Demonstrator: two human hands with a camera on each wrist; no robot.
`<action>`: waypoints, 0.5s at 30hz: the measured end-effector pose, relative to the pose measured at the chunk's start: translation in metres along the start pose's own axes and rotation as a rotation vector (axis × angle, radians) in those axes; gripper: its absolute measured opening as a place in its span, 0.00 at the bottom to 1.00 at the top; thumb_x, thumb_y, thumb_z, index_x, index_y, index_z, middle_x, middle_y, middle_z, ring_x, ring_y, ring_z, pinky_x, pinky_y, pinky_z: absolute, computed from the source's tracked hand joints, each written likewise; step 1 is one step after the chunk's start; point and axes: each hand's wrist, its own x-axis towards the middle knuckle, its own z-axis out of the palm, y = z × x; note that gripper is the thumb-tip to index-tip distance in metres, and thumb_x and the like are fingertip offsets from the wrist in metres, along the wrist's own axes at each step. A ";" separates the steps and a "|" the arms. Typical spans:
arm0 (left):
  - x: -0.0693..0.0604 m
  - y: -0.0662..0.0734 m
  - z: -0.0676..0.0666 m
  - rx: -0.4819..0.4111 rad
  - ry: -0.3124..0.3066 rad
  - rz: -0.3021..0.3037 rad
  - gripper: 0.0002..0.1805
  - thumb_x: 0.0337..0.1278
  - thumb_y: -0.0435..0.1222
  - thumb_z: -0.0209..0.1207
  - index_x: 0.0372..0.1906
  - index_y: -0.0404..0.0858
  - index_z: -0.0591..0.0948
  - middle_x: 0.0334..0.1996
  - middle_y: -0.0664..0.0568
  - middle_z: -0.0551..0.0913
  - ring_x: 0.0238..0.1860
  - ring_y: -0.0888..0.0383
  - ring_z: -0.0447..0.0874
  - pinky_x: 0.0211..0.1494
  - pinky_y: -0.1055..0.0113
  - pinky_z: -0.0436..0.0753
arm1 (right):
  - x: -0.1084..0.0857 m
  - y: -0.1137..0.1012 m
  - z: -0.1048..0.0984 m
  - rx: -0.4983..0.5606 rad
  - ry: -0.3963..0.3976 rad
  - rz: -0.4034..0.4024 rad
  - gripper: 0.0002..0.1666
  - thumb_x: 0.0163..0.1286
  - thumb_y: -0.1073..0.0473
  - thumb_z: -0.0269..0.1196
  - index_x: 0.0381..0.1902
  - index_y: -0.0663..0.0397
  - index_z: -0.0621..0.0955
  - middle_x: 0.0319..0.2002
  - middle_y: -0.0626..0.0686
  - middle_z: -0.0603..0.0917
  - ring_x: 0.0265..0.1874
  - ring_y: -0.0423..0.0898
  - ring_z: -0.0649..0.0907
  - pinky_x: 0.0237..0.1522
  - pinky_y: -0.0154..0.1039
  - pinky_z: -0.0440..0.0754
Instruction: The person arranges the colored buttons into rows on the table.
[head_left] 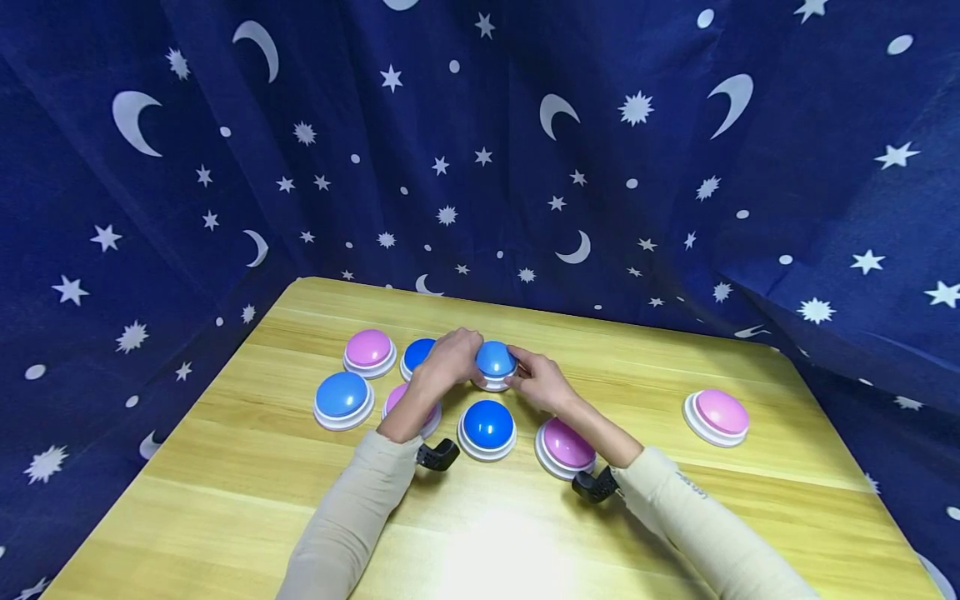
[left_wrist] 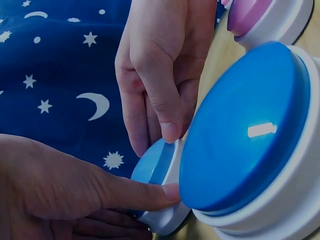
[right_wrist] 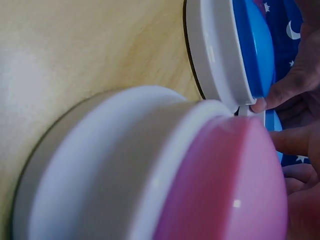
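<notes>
A light blue push button point(head_left: 496, 358) with a white base sits toward the back of the wooden table, between both hands. My left hand point(head_left: 452, 357) grips its left side, with the thumb along the near rim in the left wrist view. From the right, my right hand point(head_left: 543, 382) pinches the same button by its edge. Nearer me is a dark blue button point(head_left: 488, 425), large in the left wrist view. A pink button point(head_left: 567, 444) lies under my right forearm and fills much of the right wrist view. Both hands partly hide the held button.
To the left stand a pink button point(head_left: 368, 348), a dark blue one point(head_left: 417, 353), a light blue one point(head_left: 342, 396) and another pink one point(head_left: 405, 402) partly behind my left forearm. A separate pink button point(head_left: 722, 414) lies far right. A starry curtain point(head_left: 480, 183) hangs behind the table point(head_left: 637, 508).
</notes>
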 end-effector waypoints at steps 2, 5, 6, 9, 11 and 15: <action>0.000 -0.001 0.001 -0.001 0.002 -0.003 0.22 0.34 0.38 0.81 0.35 0.36 0.82 0.28 0.53 0.79 0.30 0.56 0.75 0.36 0.63 0.78 | -0.001 -0.001 0.001 -0.010 0.007 -0.001 0.34 0.67 0.68 0.63 0.69 0.71 0.67 0.62 0.69 0.74 0.63 0.62 0.73 0.66 0.52 0.68; 0.000 -0.001 0.003 -0.002 0.008 -0.002 0.22 0.34 0.38 0.81 0.35 0.36 0.82 0.29 0.53 0.80 0.30 0.56 0.75 0.37 0.62 0.78 | -0.002 -0.001 0.002 -0.011 0.015 0.007 0.34 0.67 0.68 0.63 0.69 0.71 0.68 0.62 0.68 0.75 0.63 0.61 0.74 0.66 0.52 0.68; 0.000 -0.001 0.004 0.000 0.009 -0.004 0.22 0.33 0.38 0.81 0.35 0.36 0.82 0.29 0.53 0.80 0.31 0.56 0.75 0.37 0.62 0.79 | -0.002 -0.002 0.002 -0.013 0.016 0.009 0.34 0.67 0.68 0.63 0.69 0.70 0.67 0.62 0.68 0.75 0.63 0.61 0.74 0.66 0.52 0.68; -0.001 0.000 0.005 0.014 0.009 -0.004 0.21 0.35 0.37 0.81 0.36 0.37 0.82 0.31 0.52 0.81 0.32 0.55 0.77 0.39 0.61 0.79 | -0.002 -0.002 0.002 -0.016 0.009 0.015 0.35 0.67 0.66 0.64 0.69 0.70 0.67 0.62 0.68 0.75 0.63 0.61 0.74 0.66 0.53 0.68; -0.003 0.001 0.005 0.028 0.012 -0.006 0.21 0.35 0.37 0.80 0.37 0.37 0.83 0.32 0.51 0.83 0.32 0.55 0.78 0.40 0.60 0.80 | -0.002 -0.002 0.003 -0.016 0.000 0.015 0.35 0.68 0.64 0.64 0.70 0.70 0.66 0.62 0.68 0.75 0.63 0.61 0.74 0.66 0.53 0.68; -0.005 0.001 0.006 0.038 0.026 -0.006 0.21 0.36 0.36 0.80 0.38 0.37 0.84 0.34 0.50 0.84 0.33 0.54 0.79 0.40 0.58 0.81 | -0.002 -0.002 0.004 -0.008 -0.008 0.021 0.36 0.69 0.61 0.64 0.71 0.68 0.66 0.63 0.68 0.74 0.63 0.61 0.73 0.66 0.52 0.68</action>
